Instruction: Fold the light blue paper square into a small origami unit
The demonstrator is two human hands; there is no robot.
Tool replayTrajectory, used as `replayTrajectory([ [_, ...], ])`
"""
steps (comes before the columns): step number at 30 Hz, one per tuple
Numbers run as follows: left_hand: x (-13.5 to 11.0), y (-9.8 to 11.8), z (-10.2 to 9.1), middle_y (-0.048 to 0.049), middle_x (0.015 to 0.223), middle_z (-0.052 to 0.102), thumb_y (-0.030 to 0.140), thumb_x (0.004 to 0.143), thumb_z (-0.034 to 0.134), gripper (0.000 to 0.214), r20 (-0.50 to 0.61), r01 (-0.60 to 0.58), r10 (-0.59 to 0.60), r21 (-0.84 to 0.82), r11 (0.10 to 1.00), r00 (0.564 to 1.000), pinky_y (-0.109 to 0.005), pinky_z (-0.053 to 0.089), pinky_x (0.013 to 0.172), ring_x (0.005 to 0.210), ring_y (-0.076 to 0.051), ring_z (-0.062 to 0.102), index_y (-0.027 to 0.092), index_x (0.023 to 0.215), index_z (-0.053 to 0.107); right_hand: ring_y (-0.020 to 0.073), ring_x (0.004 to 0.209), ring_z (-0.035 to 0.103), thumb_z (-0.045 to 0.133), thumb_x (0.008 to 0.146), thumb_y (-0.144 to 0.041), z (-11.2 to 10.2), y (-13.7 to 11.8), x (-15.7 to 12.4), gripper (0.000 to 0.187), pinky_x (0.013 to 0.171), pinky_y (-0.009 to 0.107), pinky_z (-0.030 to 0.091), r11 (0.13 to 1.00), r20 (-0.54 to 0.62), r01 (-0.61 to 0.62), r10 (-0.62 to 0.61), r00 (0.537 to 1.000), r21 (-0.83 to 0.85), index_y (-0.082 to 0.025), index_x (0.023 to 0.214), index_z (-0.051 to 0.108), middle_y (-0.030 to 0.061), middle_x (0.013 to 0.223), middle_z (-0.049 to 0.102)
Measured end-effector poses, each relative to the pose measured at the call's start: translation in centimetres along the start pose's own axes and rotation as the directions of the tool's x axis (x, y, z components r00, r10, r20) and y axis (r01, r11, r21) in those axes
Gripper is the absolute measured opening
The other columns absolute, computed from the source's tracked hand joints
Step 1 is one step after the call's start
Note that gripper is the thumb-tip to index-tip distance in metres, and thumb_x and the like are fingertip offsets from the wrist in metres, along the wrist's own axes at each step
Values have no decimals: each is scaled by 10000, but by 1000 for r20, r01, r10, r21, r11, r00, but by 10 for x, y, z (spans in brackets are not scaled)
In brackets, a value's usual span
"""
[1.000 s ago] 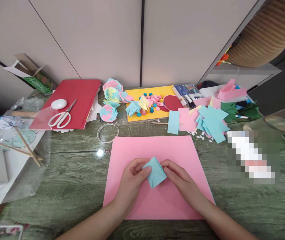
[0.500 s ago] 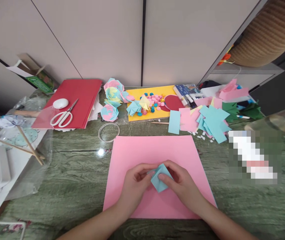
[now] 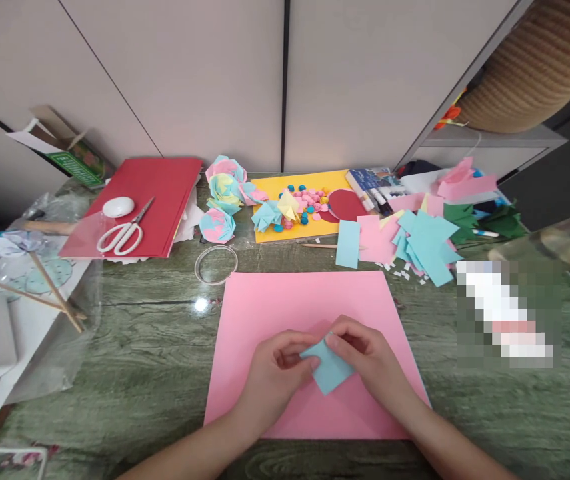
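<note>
A small light blue piece of folded paper [image 3: 332,375] is held between both hands, over a large pink sheet [image 3: 285,297] on the table. My left hand [image 3: 279,365] pinches its left corner, thumb on top. At the upper right edge, my right hand [image 3: 363,347] grips it between thumb and fingers. The fingers behind the paper are partly hidden. Beyond the pink sheet lie a light blue paper rectangle [image 3: 347,244] and a pile of light blue cut pieces [image 3: 429,240].
White-handled scissors [image 3: 123,235] lie on red sheets [image 3: 162,200] at the back left. A roll of clear tape [image 3: 217,265] sits behind the pink sheet. Folded paper flowers [image 3: 225,190] and a yellow sheet [image 3: 265,190] with small coloured pieces are at the back. Markers [image 3: 372,190] lie right of it.
The light blue paper has turned and now shows a flatter, plain face. My right thumb has moved up to its top corner, and the left thumb has shifted onto its left side.
</note>
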State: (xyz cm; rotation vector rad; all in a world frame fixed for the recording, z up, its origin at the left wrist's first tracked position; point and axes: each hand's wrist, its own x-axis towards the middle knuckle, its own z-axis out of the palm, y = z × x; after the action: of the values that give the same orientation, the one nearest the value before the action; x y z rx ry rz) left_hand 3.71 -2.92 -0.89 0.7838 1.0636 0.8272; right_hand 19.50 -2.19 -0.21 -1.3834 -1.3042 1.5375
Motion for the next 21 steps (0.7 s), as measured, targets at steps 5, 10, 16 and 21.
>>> replayTrajectory([
  [5, -3, -2, -2, -50, 895, 651, 164, 684, 623, 237, 87, -59, 54, 47, 997, 995, -252, 454, 708, 802, -158, 575, 182, 920, 645, 88, 560, 397, 519, 779, -298, 2, 3, -2, 211, 509, 204, 312, 999, -18, 21, -22, 1000, -36, -165, 617, 493, -37, 589, 421],
  [10, -2, 1, -4, -33, 1065, 610, 180, 723, 592, 308, 128, -97, 89, 54, 994, 988, -276, 417, 838, 977, -184, 538, 245, 1023, 614, 99, 611, 439, 483, 807, -303, 1, 4, -2, 162, 550, 208, 358, 995, 10, 28, -27, 1000, -98, -175, 715, 522, -23, 645, 466],
  [16, 9, 4, -16, -30, 1045, 620, 182, 704, 615, 317, 51, -20, 24, -80, 997, 998, -270, 419, 816, 943, -174, 543, 235, 1017, 616, 145, 956, 486, 502, 804, -265, -5, -2, -5, 375, 832, 283, 396, 967, 84, 211, -201, 976, -139, -290, 1161, 391, 22, 1023, 510],
  [21, 11, 7, -19, -55, 1006, 627, 173, 685, 628, 325, 34, 56, -49, -228, 972, 998, -279, 441, 741, 875, -174, 556, 208, 1008, 618, 177, 1033, 450, 639, 693, -272, -7, -3, -4, 364, 893, 306, 366, 903, 183, 283, -234, 955, -323, -297, 1045, 548, 28, 1072, 485],
])
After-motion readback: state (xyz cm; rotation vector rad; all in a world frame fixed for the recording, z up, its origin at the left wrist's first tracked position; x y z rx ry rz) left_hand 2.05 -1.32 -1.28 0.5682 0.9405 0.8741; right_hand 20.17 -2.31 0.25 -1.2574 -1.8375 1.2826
